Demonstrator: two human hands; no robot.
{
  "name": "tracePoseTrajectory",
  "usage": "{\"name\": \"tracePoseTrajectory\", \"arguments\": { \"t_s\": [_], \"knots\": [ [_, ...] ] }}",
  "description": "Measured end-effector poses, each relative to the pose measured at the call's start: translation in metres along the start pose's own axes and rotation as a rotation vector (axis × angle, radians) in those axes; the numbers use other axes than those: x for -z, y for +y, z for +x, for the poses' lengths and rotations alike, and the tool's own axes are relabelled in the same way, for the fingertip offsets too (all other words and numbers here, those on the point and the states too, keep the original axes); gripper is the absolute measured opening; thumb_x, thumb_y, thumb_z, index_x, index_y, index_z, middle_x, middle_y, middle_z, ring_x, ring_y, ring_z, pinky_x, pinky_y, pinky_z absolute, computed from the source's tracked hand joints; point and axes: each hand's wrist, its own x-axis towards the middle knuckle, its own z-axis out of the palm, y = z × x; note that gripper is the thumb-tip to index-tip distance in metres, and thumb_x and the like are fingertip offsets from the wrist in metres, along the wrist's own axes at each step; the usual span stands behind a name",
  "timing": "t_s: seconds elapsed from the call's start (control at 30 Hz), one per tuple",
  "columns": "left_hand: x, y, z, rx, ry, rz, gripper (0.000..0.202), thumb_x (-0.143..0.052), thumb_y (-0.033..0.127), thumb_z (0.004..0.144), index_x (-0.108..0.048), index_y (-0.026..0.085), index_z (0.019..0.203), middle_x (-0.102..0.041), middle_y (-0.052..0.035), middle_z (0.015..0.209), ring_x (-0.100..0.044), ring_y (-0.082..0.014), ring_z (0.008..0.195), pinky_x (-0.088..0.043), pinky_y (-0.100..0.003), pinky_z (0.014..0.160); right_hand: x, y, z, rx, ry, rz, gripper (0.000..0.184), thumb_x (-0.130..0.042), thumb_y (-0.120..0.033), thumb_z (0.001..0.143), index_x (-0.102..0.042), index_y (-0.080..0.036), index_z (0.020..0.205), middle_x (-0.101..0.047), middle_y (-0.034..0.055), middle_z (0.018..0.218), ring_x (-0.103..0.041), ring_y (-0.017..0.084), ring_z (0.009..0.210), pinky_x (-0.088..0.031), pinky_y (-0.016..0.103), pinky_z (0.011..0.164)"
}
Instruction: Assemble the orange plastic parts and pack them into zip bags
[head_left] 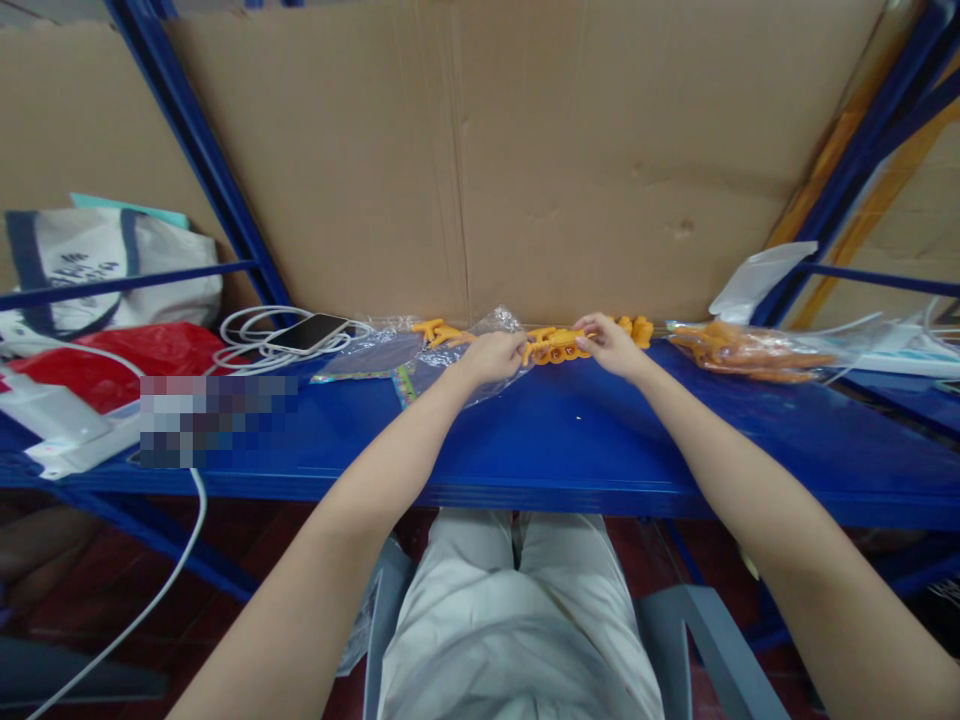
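Observation:
Between my hands, on the blue shelf, lies a row of orange plastic pieces (559, 345) with several round, ring-like ends facing me. My left hand (493, 357) is closed at the left end of the row, its fingertips partly hidden. At the right end, my right hand (611, 348) pinches the row from above with thumb and fingers. A clear plastic bag (504, 320) lies behind and under my left hand. More orange pieces (442, 334) rest to the left on the clear bags, and another orange clump (639, 331) sits just beyond my right hand.
A bagged bundle of orange parts (750, 350) lies on the right. Leftward are a phone (309, 334), coiled white cable (247, 340), red bag (165, 350), power strip (82, 440) and cloth tote (172, 275). Cardboard (525, 170) backs the blue shelf (555, 440).

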Motion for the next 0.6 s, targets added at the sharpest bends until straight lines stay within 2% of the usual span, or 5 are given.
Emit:
{"name": "tracePoseTrajectory", "arguments": {
  "t_s": [0.13, 0.27, 0.47, 0.53, 0.6],
  "knots": [
    [-0.002, 0.011, 0.0, -0.061, 0.018, 0.065, 0.033, -0.042, 0.018, 0.094, -0.064, 0.017, 0.119, -0.071, -0.0117, 0.113, -0.068, -0.0224, 0.102, -0.05, -0.029, 0.084, -0.002, -0.015, -0.003, 0.003, -0.064, 0.005, 0.024, -0.071, -0.039, 0.078, -0.061, -0.024, 0.093, -0.06, 0.0035, 0.088, -0.061, 0.021, 0.081, -0.056, 0.042, 0.082],
    [-0.007, 0.017, 0.001, -0.17, 0.032, 0.114, 0.034, -0.039, 0.017, 0.097, -0.061, 0.015, 0.123, -0.067, -0.0148, 0.124, -0.067, -0.0226, 0.108, -0.052, -0.03, 0.087, -0.004, -0.023, -0.005, -0.011, -0.11, 0.037, 0.032, -0.076, -0.049, 0.075, -0.063, -0.024, 0.091, -0.063, 0.0032, 0.084, -0.061, 0.021, 0.081, -0.054, 0.043, 0.085],
    [-0.015, 0.023, 0.003, -0.329, 0.103, 0.039, 0.036, -0.037, 0.014, 0.099, -0.06, 0.016, 0.126, -0.065, -0.0146, 0.128, -0.062, -0.0214, 0.119, -0.05, -0.031, 0.097, -0.007, -0.026, -0.007, -0.007, -0.166, 0.096, 0.042, -0.078, -0.057, 0.068, -0.065, -0.024, 0.091, -0.065, 0.0041, 0.086, -0.061, 0.02, 0.08, -0.055, 0.042, 0.083],
    [-0.015, 0.024, 0.003, -0.321, 0.115, 0.011, 0.038, -0.036, 0.014, 0.099, -0.058, 0.017, 0.13, -0.064, -0.0141, 0.13, -0.061, -0.0217, 0.121, -0.049, -0.032, 0.099, -0.009, -0.026, -0.007, -0.002, -0.167, 0.085, 0.042, -0.079, -0.055, 0.068, -0.065, -0.023, 0.091, -0.065, 0.0036, 0.084, -0.061, 0.02, 0.079, -0.055, 0.042, 0.083],
    [-0.012, 0.022, 0.003, -0.236, 0.125, -0.012, 0.042, -0.035, 0.014, 0.098, -0.055, 0.018, 0.135, -0.062, -0.0128, 0.134, -0.06, -0.022, 0.122, -0.049, -0.033, 0.099, -0.01, -0.024, -0.007, -0.007, -0.165, 0.071, 0.042, -0.079, -0.054, 0.067, -0.065, -0.022, 0.092, -0.064, 0.0031, 0.083, -0.061, 0.02, 0.079, -0.055, 0.042, 0.082]
  ]
}}
